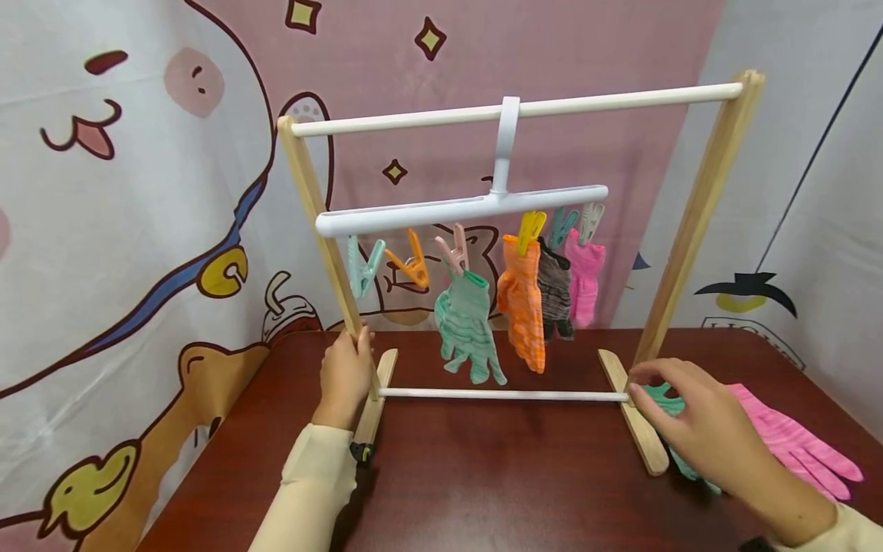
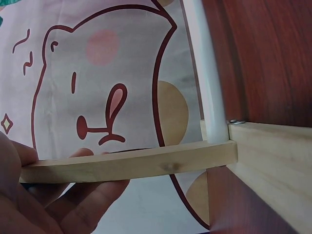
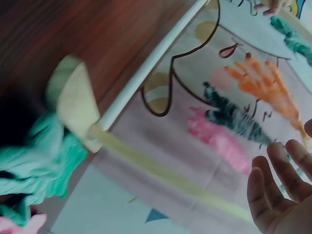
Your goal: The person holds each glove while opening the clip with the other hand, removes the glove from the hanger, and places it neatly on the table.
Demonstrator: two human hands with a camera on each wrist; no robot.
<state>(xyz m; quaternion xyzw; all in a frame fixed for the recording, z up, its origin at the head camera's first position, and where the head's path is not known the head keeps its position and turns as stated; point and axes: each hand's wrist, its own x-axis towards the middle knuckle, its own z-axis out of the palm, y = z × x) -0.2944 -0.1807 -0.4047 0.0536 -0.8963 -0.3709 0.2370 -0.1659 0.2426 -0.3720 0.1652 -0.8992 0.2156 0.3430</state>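
Left hand (image 1: 347,376) grips the rack low on its left post (image 1: 310,192); the right hand (image 1: 710,422), thumb and fingers apart and holding nothing, is near the right post (image 1: 697,215), hiding part of a loose green glove (image 3: 63,161) beside the right foot (image 1: 645,437). A loose pink glove (image 1: 793,441) lies farther right, fingers toward the near right. Behind is a cartoon backdrop (image 1: 538,46). The rack stands upright on the table (image 1: 497,475), long axis left to right. Over its top rod (image 1: 414,119) hooks a hanger (image 1: 414,213), from which a green glove (image 1: 469,322), orange glove (image 1: 524,299), grey glove (image 1: 554,284) and pink glove (image 1: 584,284) hang clipped, fingers down, right of two bare clips (image 1: 416,268). Posts and feet are pale, flat-sided wood; the rod is round, smooth and white; the hanger is glossy white; the gloves are knit; the table is dark red-brown.
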